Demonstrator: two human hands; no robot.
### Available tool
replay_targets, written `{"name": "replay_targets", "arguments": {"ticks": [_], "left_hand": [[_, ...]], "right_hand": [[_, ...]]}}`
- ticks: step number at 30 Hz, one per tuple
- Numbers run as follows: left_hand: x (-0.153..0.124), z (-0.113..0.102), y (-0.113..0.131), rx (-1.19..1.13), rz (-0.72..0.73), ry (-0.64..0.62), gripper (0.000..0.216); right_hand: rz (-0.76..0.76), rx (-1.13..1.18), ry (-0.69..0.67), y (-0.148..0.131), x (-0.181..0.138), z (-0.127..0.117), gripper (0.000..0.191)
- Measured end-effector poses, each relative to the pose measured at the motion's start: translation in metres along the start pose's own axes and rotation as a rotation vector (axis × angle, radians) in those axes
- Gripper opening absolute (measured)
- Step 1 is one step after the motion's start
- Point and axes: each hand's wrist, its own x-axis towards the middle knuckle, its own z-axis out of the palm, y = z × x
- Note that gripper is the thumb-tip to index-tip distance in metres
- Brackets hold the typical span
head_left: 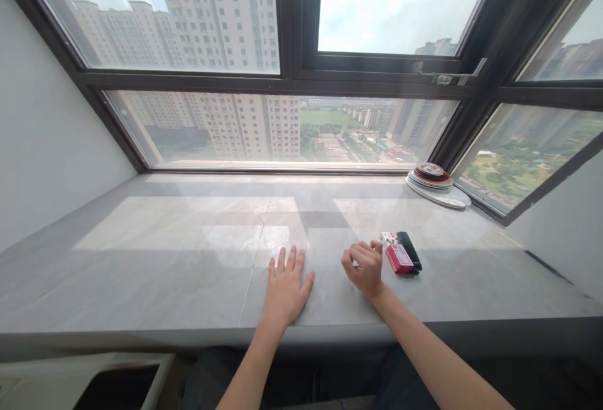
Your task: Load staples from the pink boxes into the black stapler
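Right hand (363,267) fingers curled together, nothing visible in them; left hand (286,292) fingers apart, flat on counter (141,278). Just right of right hand: pink-and-white box (398,257), probably light, crushable card; hold long sides. Black stapler-like thing (409,248) alongside, farther right: likely heavier, slick; hold mid-body.

The box (399,258) looks like card, the sill (155,272) smooth, glossy stone.
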Motion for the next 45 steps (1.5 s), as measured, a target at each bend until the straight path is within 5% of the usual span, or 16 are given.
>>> {"name": "replay_targets", "arguments": {"ticks": [4,8,14,18,20,22,24,26,31,36,45], "left_hand": [[0.0,-0.002,0.001,-0.006,-0.003,0.003,0.059],[-0.001,-0.002,0.001,0.003,-0.008,0.006,0.057],[-0.001,-0.002,0.001,0.0,0.005,0.014,0.057],[-0.001,-0.001,0.001,0.017,0.011,0.005,0.057],[-0.001,0.0,0.001,0.011,0.005,-0.003,0.057],[-0.001,0.001,0.001,-0.001,0.003,-0.007,0.058],[-0.001,0.001,0.001,-0.009,0.003,-0.007,0.058],[-0.001,0.001,0.001,-0.005,0.0,-0.004,0.058],[-0.001,0.0,0.003,-0.007,-0.008,0.001,0.057],[-0.001,-0.005,0.003,-0.08,-0.009,0.02,0.052],[0.002,-0.009,0.012,-0.358,-0.211,0.142,0.044]], "right_hand": [[0.008,0.014,-0.005,-0.016,0.042,0.031,0.039],[0.027,0.02,-0.006,-0.022,0.052,0.032,0.04],[0.094,0.051,-0.157,-0.03,-0.008,-0.009,0.032],[0.06,0.141,-0.413,-0.032,-0.053,-0.034,0.05],[0.128,0.291,-0.502,-0.017,-0.06,-0.049,0.047],[0.311,0.415,-0.445,0.014,-0.055,-0.067,0.049],[0.556,0.301,-0.163,0.055,-0.041,-0.086,0.055],[0.675,0.128,-0.02,0.096,-0.022,-0.102,0.055],[0.726,0.357,-0.317,0.135,0.009,-0.107,0.051],[0.64,0.541,-0.388,0.09,0.004,-0.075,0.054],[0.439,0.403,-0.371,-0.061,-0.002,0.017,0.047]]}}
